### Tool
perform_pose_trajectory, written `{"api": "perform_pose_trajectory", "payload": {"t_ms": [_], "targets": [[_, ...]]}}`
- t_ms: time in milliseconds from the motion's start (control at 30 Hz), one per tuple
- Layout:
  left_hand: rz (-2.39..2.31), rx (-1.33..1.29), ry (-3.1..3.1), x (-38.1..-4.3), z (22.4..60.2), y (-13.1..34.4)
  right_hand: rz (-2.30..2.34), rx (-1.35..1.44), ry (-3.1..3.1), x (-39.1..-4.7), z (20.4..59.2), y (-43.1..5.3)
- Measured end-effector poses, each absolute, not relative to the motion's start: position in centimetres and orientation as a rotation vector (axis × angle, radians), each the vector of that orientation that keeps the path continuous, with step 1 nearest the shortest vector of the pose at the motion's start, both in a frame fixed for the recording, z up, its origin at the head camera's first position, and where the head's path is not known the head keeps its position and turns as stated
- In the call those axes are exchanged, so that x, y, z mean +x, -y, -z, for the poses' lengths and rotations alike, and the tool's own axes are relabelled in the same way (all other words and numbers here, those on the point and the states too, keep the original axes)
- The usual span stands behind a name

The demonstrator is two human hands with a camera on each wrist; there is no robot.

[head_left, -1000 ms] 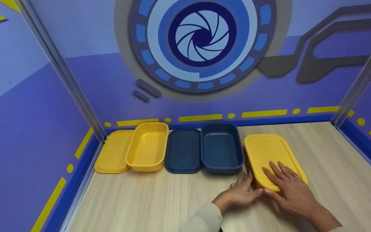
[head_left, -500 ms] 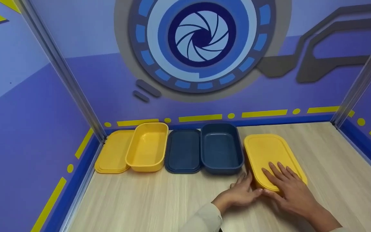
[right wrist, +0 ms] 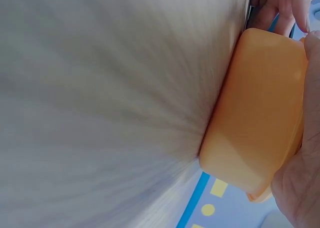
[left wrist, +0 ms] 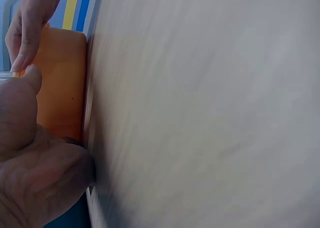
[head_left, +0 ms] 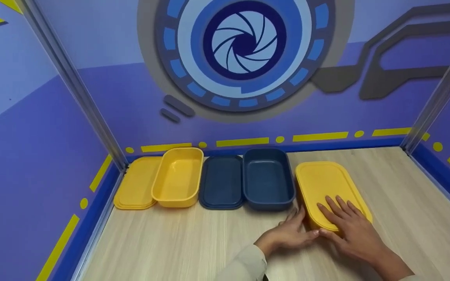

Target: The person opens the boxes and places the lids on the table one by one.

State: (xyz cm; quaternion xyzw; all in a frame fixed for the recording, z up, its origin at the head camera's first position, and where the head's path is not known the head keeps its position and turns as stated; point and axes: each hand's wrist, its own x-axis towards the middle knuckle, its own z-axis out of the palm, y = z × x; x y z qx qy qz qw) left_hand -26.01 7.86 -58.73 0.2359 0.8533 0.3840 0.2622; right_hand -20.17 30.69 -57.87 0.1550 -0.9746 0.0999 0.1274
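A yellow lunch box [right wrist: 255, 97] with its yellow lid [head_left: 322, 179] on stands at the right of the row. Flat on the lid's near right part lies my right hand [head_left: 352, 230], fingers spread and thumb at the near edge. My left hand [head_left: 291, 234] touches the box's near left corner, its thumb at the front rim beside the right thumb. Its fingers reach along the left side, partly hidden. Left of them sits an open dark blue box [head_left: 268, 181], with a dark blue lid [head_left: 222, 182] beside it.
Farther left are an open yellow box [head_left: 178, 177] and another yellow lid [head_left: 137, 183], whose right edge it overlaps in the head view. All stand on a wood-grain table [head_left: 170, 242]. Printed panels [head_left: 92, 93] with metal corner posts enclose the back and sides.
The head view has shifted very slightly. Both hands and all the boxes keep their places.
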Motion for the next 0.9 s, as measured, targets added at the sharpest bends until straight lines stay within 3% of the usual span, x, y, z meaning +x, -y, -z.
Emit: {"api": "perform_pose_trajectory", "payload": {"t_ms": [900], "targets": [[-1.114,0.562,-2.314,-25.84,58.87,-8.21,-0.343,0.445,2.791,-20.37,58.17,-30.62]]}}
